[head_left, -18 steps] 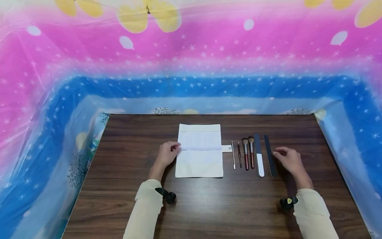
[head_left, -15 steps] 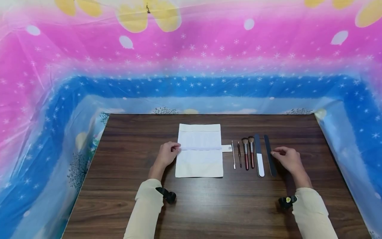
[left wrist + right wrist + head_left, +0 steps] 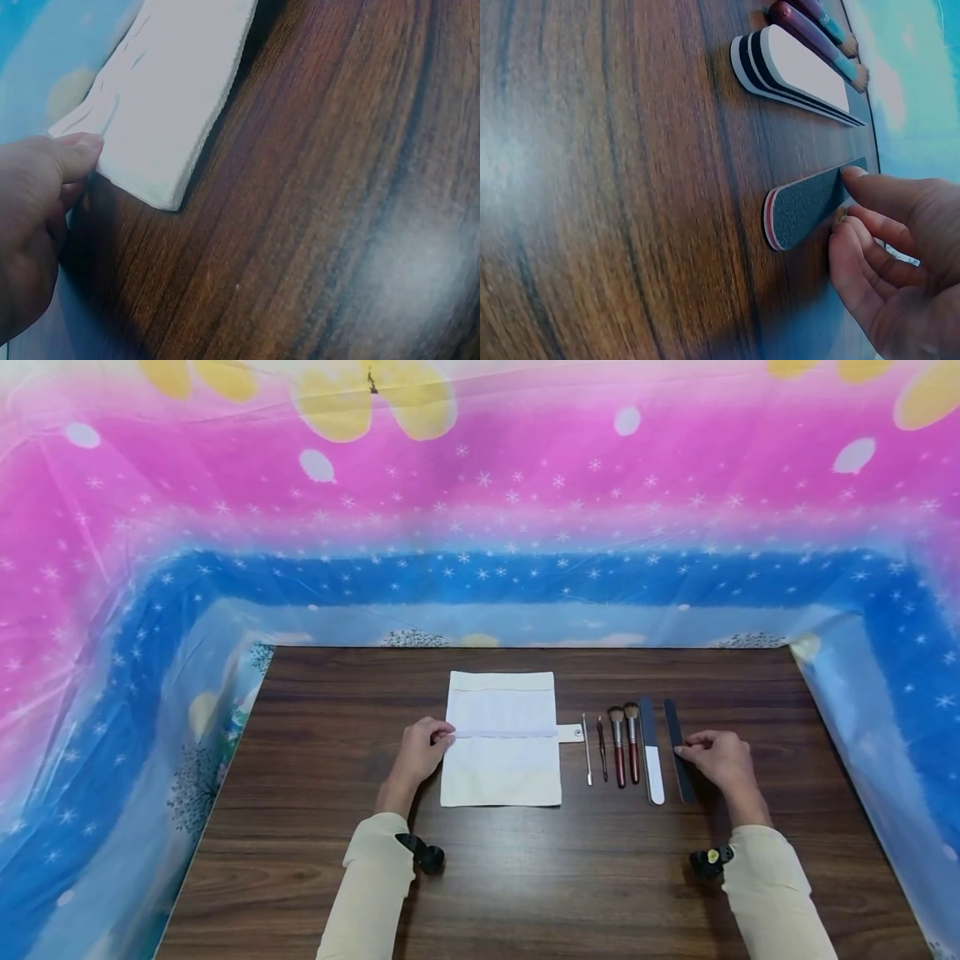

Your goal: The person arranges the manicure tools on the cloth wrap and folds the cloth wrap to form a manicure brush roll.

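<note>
A white cloth roll-up pouch [image 3: 501, 777] lies spread flat, its snap strap [image 3: 570, 732] pointing right. At the pouch's left edge, my left hand [image 3: 423, 750] pinches the cloth; in the left wrist view the thumb [image 3: 82, 154] lies on top of it. My right hand [image 3: 723, 760] is at the black nail file [image 3: 675, 727], the outermost tool on the right. The right wrist view has the thumb [image 3: 862, 186] on the file's upper face and curled fingers [image 3: 851, 247] along its near edge. The file's far end is partly hidden by the thumb.
Left of the black file lie a thick grey-and-white nail buffer [image 3: 654, 772], two makeup brushes with dark red handles [image 3: 619, 760], a thin dark red tool [image 3: 602, 752] and a slim metal tool [image 3: 587, 756]. A patterned curtain [image 3: 480, 581] surrounds the wooden table [image 3: 495, 893].
My right hand has moved left, bringing its thumb from beside the black nail file onto it. The left hand stays at the pouch's edge.
</note>
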A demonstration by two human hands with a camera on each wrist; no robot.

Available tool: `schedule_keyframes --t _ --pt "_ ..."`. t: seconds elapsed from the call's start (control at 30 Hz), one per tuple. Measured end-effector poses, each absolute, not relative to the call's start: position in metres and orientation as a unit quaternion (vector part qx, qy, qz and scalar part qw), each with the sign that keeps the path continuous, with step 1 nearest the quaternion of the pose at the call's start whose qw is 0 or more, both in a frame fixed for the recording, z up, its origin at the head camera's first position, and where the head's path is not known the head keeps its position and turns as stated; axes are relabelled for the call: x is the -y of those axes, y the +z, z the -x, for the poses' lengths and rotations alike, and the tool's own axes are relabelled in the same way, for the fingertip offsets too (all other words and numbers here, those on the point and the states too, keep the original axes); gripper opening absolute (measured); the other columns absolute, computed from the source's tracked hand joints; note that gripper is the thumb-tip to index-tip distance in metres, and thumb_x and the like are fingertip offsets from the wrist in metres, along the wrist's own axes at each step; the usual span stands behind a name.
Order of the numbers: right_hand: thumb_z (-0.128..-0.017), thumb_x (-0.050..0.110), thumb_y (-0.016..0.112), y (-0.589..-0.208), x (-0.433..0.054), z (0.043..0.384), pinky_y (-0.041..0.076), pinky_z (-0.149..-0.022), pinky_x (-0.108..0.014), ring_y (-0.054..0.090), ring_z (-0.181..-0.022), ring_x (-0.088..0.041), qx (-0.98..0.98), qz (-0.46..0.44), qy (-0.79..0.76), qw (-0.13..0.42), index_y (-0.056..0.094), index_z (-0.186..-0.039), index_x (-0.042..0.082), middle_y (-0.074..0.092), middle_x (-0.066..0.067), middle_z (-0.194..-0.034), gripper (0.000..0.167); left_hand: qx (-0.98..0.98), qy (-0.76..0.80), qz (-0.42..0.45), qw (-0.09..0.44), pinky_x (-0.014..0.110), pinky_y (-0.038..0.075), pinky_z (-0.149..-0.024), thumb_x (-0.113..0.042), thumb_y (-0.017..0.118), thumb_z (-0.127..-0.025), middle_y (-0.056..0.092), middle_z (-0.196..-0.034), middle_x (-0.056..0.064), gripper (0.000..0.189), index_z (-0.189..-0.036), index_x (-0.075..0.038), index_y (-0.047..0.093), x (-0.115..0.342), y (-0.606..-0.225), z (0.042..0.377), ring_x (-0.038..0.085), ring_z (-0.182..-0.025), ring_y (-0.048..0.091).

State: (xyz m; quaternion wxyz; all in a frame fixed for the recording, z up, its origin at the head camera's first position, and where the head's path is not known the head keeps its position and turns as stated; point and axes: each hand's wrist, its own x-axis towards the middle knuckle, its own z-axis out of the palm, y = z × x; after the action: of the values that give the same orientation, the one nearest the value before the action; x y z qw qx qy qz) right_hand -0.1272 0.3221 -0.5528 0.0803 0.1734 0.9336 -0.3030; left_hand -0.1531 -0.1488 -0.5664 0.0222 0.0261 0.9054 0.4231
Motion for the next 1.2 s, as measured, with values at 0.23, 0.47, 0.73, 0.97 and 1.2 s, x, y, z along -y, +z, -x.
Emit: schedule_keyframes --t 0.23,0.47,0.73,0.97,1.2 --pt "-0.093 0.025 0.073 -0.549 -0.312 0.128 0.048 -0.067 -0.031 0.064 -0.082 -0.025 -0.93 -0.206 -0.293 0.082 0.07 -0.115 -0.005 0.073 -0.022 -0.103 0.037 -0.906 0.423 -0.01 0.021 0.027 0.045 -0.074 -0.004 0.067 -0.095 0.064 -0.09 0.012 0.01 -0.098 0.002 0.075 0.147 -0.568 0.154 0.02 -0.081 0.057" --pt "-0.093 0.02 0.071 -0.547 -0.305 0.132 0.052 -0.077 -0.042 0.066 -0.085 -0.029 -0.928 -0.217 -0.29 0.088 0.07 -0.114 -0.005 0.073 -0.023 -0.104 0.033 -0.899 0.438 0.005 0.015 0.024 0.045 -0.07 -0.003 0.069 -0.093 0.065 -0.088 0.012 0.009 -0.095 0.003 0.075 0.144 -0.566 0.154 0.018 -0.078 0.058" --pt "-0.093 0.019 0.069 -0.544 -0.303 0.133 0.051 -0.083 -0.05 0.068 -0.088 -0.034 -0.922 -0.235 -0.29 0.103 0.069 -0.111 -0.005 0.074 -0.023 -0.102 0.03 -0.902 0.431 0.014 0.011 0.024 0.046 -0.072 -0.003 0.068 -0.094 0.066 -0.089 0.012 0.009 -0.095 0.001 0.076 0.142 -0.568 0.154 0.019 -0.08 0.059" --pt "-0.092 0.021 0.071 -0.545 -0.305 0.133 0.048 -0.09 -0.054 0.064 -0.096 -0.038 -0.92 -0.241 -0.291 0.105 0.07 -0.111 -0.004 0.074 -0.023 -0.104 0.031 -0.903 0.43 0.005 -0.012 0.022 0.045 -0.07 -0.002 0.071 -0.092 0.066 -0.084 0.012 0.007 -0.092 0.002 0.076 0.142 -0.568 0.154 0.017 -0.076 0.058" --pt "-0.092 0.022 0.071 -0.547 -0.308 0.133 0.049 -0.081 -0.044 0.062 -0.096 -0.034 -0.912 -0.245 -0.308 0.113 0.07 -0.114 -0.003 0.073 -0.022 -0.105 0.033 -0.903 0.428 0.02 0.021 0.025 0.045 -0.072 -0.004 0.068 -0.095 0.065 -0.089 0.012 0.009 -0.094 0.001 0.075 0.142 -0.564 0.155 0.019 -0.08 0.058"
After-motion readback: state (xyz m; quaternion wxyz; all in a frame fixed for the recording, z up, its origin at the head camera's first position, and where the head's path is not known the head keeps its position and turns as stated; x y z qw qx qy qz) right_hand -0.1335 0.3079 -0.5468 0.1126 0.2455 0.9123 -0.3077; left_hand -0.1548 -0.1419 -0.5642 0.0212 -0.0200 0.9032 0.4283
